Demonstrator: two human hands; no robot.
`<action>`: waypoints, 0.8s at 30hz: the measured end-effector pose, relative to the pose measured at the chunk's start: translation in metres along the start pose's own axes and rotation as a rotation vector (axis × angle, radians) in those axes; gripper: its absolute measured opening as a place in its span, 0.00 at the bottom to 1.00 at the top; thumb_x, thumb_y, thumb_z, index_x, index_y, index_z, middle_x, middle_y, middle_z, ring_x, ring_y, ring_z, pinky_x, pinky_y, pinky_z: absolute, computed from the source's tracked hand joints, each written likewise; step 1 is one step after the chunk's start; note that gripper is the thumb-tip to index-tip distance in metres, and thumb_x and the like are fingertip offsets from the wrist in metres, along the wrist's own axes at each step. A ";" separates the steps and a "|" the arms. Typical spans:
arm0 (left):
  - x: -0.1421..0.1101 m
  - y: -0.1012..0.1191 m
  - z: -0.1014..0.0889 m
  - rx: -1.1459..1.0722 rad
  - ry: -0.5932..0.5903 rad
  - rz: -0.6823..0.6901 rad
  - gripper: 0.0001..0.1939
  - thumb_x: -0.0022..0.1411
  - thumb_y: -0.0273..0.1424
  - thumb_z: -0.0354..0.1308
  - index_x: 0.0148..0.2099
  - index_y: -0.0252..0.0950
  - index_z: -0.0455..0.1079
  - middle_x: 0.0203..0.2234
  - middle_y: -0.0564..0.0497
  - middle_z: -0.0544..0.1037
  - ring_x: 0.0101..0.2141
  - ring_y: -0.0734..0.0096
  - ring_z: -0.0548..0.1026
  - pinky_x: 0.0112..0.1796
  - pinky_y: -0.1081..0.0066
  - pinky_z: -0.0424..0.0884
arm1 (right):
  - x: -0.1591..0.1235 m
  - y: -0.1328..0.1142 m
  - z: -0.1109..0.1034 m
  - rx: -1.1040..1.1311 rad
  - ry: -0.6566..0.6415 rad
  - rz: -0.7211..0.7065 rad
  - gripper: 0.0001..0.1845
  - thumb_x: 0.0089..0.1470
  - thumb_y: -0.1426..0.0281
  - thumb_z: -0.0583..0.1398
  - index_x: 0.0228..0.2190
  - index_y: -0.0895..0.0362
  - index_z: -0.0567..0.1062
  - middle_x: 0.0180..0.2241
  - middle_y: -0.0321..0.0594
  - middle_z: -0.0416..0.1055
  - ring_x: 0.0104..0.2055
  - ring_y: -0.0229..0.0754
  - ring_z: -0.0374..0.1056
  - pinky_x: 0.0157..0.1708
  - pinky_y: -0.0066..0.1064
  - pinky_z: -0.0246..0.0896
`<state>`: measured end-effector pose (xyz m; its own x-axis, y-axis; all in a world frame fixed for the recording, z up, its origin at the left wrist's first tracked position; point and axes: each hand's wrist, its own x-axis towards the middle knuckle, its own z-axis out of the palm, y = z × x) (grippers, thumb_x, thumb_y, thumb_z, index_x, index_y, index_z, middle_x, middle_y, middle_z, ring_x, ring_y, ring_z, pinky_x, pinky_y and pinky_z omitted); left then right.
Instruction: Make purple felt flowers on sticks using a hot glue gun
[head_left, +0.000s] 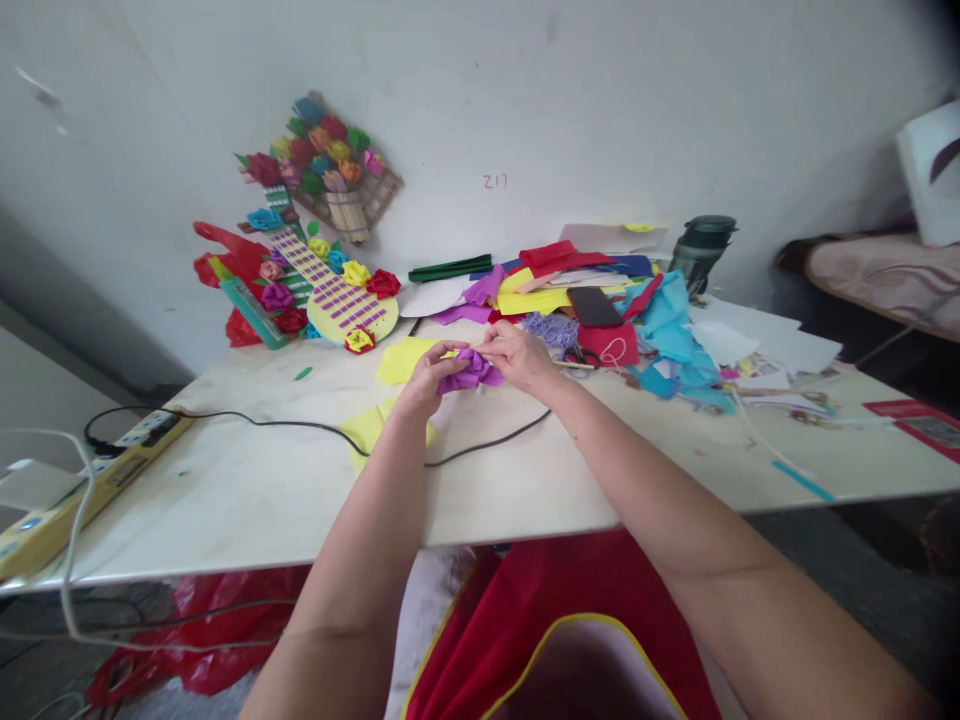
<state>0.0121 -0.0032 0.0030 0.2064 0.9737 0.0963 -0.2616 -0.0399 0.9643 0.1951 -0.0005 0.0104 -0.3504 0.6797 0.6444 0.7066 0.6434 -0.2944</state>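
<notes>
Both hands meet over the middle of the table, around a crumpled piece of purple crepe paper (474,372). My left hand (429,378) pinches its left side between thumb and fingers. From the right, my right hand (521,357) grips the paper's upper edge with fingers drawn together; its fingertips partly hide the fold. Yellow paper sheets (405,362) lie behind and under my left wrist. Just beyond my right hand are shredded lilac paper (551,330) and a pair of scissors (582,357).
Coloured crepe paper (671,320), a phone (595,307) and a dark bottle (701,250) are at the back right. A paper-flower guitar (349,305) and a glue bottle (251,305) stand at left. A black cable (270,424) runs from the power strip (97,490) across the table.
</notes>
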 end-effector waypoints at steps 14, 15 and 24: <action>0.003 -0.001 -0.006 0.151 -0.025 0.086 0.22 0.42 0.45 0.71 0.33 0.33 0.77 0.20 0.53 0.74 0.19 0.79 0.67 0.23 0.76 0.64 | 0.001 0.005 -0.007 0.027 -0.026 -0.068 0.11 0.57 0.69 0.59 0.36 0.49 0.83 0.42 0.38 0.74 0.37 0.38 0.69 0.33 0.27 0.59; 0.002 0.000 -0.005 0.196 -0.007 0.095 0.22 0.42 0.46 0.71 0.33 0.33 0.77 0.20 0.53 0.74 0.20 0.79 0.67 0.23 0.76 0.64 | 0.001 0.007 -0.007 0.032 -0.029 -0.074 0.11 0.57 0.68 0.59 0.36 0.49 0.83 0.42 0.39 0.74 0.38 0.39 0.69 0.33 0.27 0.59; 0.011 -0.006 -0.008 0.521 0.158 0.404 0.16 0.48 0.44 0.66 0.28 0.35 0.78 0.21 0.51 0.77 0.25 0.72 0.72 0.30 0.72 0.69 | -0.001 0.014 -0.003 0.005 -0.012 -0.090 0.13 0.59 0.67 0.58 0.40 0.50 0.82 0.43 0.39 0.74 0.39 0.40 0.70 0.34 0.28 0.61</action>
<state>0.0084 0.0098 -0.0033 0.0376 0.8790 0.4753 0.2072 -0.4722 0.8568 0.2068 0.0068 0.0078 -0.4195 0.6232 0.6601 0.6686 0.7039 -0.2396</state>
